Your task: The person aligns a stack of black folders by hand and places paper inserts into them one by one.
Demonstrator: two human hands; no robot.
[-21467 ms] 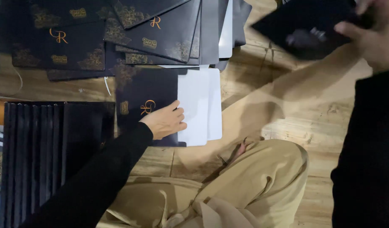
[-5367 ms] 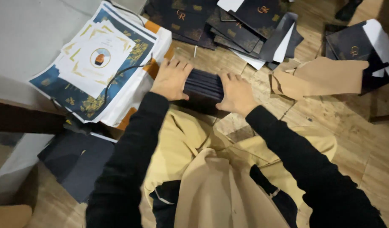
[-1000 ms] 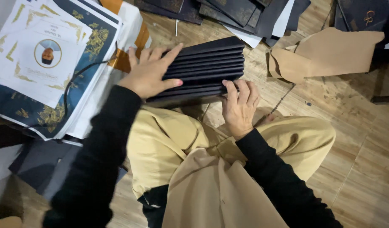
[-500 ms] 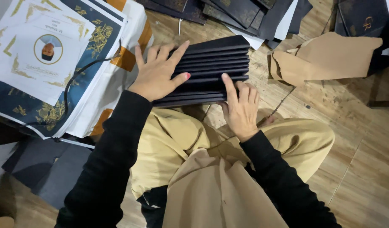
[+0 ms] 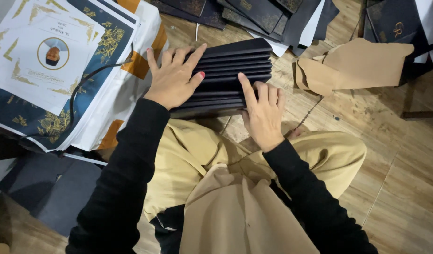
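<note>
Left hand [image 5: 175, 77] lies flat, fingers spread, on the near end of a stack of dark folded cards [image 5: 228, 75] standing on edge on the wooden floor [image 5: 395, 155], right hand [image 5: 262, 110] pressed open against its front. Looks squared up already, though loose dark cards [image 5: 254, 11] remain behind it. No real containers here, just a torn brown paper wrap [image 5: 352, 63], nothing inside it.

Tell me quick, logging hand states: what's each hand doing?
Left hand: open, flat on the stack of dark folders.
Right hand: open, fingers resting on the stack's near edge.
</note>
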